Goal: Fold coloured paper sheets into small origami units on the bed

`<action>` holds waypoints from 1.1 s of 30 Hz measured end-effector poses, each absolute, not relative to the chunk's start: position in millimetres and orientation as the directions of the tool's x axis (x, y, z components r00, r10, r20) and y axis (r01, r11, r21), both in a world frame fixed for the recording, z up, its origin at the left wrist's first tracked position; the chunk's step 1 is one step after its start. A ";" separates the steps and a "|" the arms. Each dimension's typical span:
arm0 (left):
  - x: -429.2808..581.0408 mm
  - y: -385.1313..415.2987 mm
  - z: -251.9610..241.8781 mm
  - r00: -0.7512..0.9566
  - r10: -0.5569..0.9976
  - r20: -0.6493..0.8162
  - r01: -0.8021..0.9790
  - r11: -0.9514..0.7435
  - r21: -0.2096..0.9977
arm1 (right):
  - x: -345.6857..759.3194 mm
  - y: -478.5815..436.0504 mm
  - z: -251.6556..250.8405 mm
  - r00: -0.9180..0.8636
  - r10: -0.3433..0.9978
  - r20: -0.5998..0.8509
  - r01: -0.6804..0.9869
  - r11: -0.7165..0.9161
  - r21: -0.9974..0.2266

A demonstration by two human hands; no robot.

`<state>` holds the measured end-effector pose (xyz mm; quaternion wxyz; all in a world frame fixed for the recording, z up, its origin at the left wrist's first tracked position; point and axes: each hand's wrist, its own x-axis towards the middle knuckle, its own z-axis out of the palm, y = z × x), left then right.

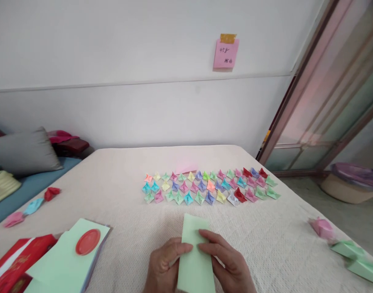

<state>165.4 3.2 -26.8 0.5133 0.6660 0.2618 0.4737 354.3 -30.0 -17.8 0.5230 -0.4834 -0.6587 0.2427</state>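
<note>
The left hand point(165, 264) and the right hand point(229, 260) are partly closed, gripping a light green paper point(196, 266) by its two long edges, digits pressed on its upper face. The paper is at the near middle of the counter point(128, 219), a flat, narrow rectangle; whether it is already folded double I cannot tell.

Beyond it, three rows of small folded paper boats point(210, 186) in many colours stand finished, as far as their shapes show. The held piece looks barely begun, most of its shaping apparently left. At near left, a stack of paper sheets point(60, 258) under a red round disc point(88, 241) remains flat. Larger folded pieces lie along the left and right edges.
</note>
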 end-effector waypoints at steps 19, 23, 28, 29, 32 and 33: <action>175.8 2.6 -32.3 0.356 0.925 0.135 0.361 -0.270 0.893 | 351.0 -23.7 -31.1 0.033 0.998 -0.060 0.267 -0.066 -0.961; 178.3 3.3 -56.1 0.257 0.957 -0.135 0.637 -0.063 0.769 | 350.9 -21.2 -57.1 0.023 0.994 -0.106 0.578 -0.099 -0.810; 176.8 2.4 -71.0 0.253 0.932 -0.261 0.615 0.054 0.786 | 350.1 -24.7 -64.5 0.000 0.996 -0.089 0.678 -0.066 -0.732; 176.5 2.3 -70.9 0.264 0.924 -0.276 0.603 0.065 0.795 | 350.2 -24.4 -63.6 0.029 0.997 -0.075 0.680 -0.075 -0.729; 176.6 2.8 -67.5 0.260 0.912 -0.318 0.600 0.105 0.793 | 350.4 -21.1 -60.6 0.127 0.991 -0.052 0.617 -0.120 -0.778; 177.0 3.4 -66.2 0.255 0.911 -0.326 0.603 0.114 0.790 | 350.2 -19.7 -60.2 0.140 0.989 -0.056 0.580 -0.128 -0.805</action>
